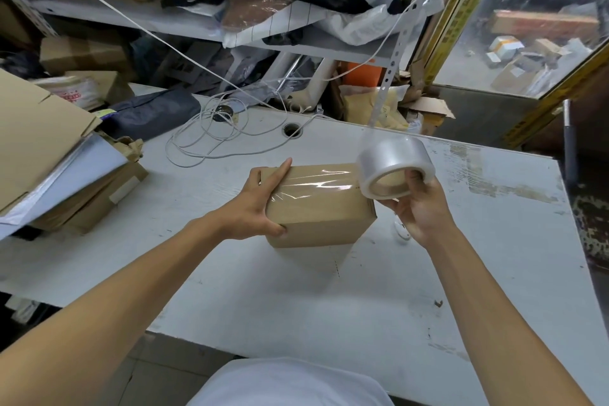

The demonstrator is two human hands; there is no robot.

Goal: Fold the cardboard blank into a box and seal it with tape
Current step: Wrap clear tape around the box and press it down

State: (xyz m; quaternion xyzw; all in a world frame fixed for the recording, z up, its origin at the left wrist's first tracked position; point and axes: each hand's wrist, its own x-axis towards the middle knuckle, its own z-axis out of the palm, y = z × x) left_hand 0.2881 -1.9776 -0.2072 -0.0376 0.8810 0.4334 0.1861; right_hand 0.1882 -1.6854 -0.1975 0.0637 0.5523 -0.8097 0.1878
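Note:
A small brown cardboard box [321,214] stands closed on the white table [296,300], with a shiny strip of clear tape running across its top toward the right. My left hand [260,204] holds the box's left end, fingers straight along the top and thumb on the near side. My right hand [417,204] grips a roll of clear tape [392,171] just above the box's right end, fingers hooked through the core. The tape strip runs from the roll onto the box top.
A stack of flat cardboard blanks and plastic sleeves [49,155] lies at the left. Coiled white cable [214,135] and a cable hole [291,129] sit behind the box. Cluttered shelves [230,33] stand behind the table. The table's right edge [570,227] is close.

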